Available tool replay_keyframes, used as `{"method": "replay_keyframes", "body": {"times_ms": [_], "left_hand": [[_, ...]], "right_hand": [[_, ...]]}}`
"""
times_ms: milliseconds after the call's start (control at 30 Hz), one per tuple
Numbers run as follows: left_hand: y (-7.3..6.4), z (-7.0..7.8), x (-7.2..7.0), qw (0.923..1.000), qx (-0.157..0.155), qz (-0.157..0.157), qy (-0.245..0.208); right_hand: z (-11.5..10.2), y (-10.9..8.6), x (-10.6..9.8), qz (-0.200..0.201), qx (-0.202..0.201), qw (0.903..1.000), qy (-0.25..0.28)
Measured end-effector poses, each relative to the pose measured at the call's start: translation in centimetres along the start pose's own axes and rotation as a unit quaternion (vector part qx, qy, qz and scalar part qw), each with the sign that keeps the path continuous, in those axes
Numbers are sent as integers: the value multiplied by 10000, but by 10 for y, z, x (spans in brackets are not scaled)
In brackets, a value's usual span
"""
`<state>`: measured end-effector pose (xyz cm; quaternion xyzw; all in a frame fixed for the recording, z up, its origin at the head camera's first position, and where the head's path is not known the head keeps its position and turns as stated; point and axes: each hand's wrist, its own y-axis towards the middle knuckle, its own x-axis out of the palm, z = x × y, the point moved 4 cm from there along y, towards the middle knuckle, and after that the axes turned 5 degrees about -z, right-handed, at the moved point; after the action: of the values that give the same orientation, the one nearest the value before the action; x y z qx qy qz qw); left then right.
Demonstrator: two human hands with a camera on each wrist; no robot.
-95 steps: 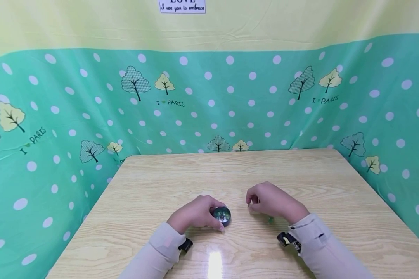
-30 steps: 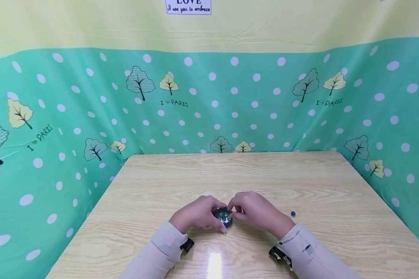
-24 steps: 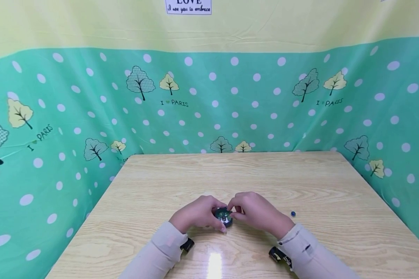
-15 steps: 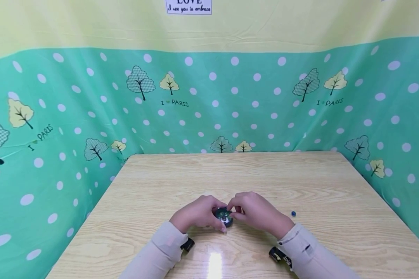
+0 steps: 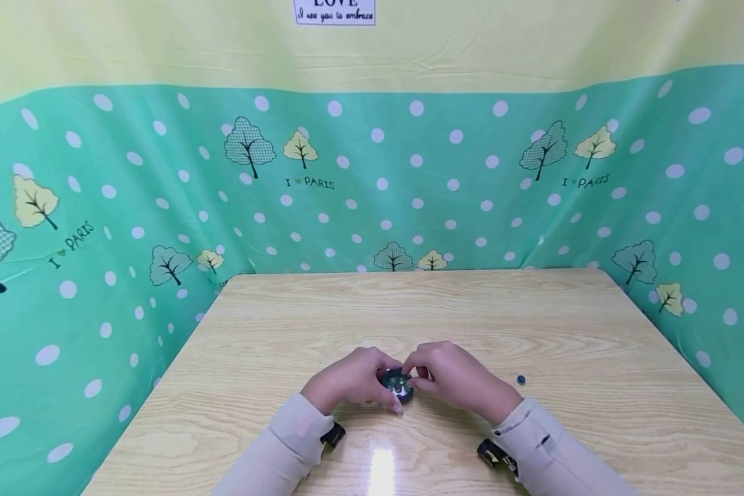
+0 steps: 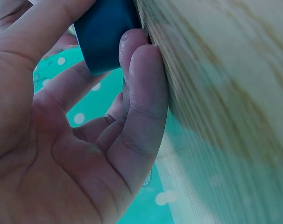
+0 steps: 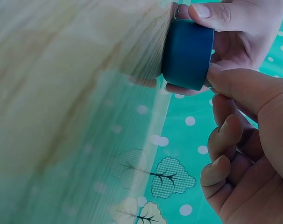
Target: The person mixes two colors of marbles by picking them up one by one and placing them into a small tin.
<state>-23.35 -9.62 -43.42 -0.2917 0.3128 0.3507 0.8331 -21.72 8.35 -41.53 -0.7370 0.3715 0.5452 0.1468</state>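
A short, round, dark blue container [image 5: 397, 389] with a green and white pattern on its upper face stands near the table's middle. My left hand [image 5: 352, 379] grips it from the left, thumb at the near side and fingers at the far side. The smooth blue wall [image 7: 187, 55] shows in the right wrist view. At the right edge of its upper face are the thumb and index fingertips of my right hand [image 5: 454, 377], drawn close together. Anything between these fingertips is hidden. The right hand's other fingers [image 7: 225, 135] are curled in with nothing visible inside them.
A small dark blue bead-like piece [image 5: 521, 379] lies on the wooden table [image 5: 409, 303] to the right of my right hand. Green dotted curtains [image 5: 372, 186] rise behind and beside the table. Each wrist wears a black camera [image 5: 333, 435].
Since the oldest frame, my right hand has moved left to the container's edge, uncovering the small blue piece; the green piece below it is out of sight. During the last second both hands stay still.
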Motion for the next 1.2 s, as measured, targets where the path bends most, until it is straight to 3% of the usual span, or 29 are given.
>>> {"method": "replay_keyframes", "body": {"times_ms": [700, 1200], "left_hand": [[0, 0, 0, 9999, 70, -32, -91], [2, -1, 0, 10000, 51, 19, -72]], "right_hand": [[1, -1, -2, 14, 29, 10000, -71], [14, -9, -16, -107, 516, 9979, -384]]}}
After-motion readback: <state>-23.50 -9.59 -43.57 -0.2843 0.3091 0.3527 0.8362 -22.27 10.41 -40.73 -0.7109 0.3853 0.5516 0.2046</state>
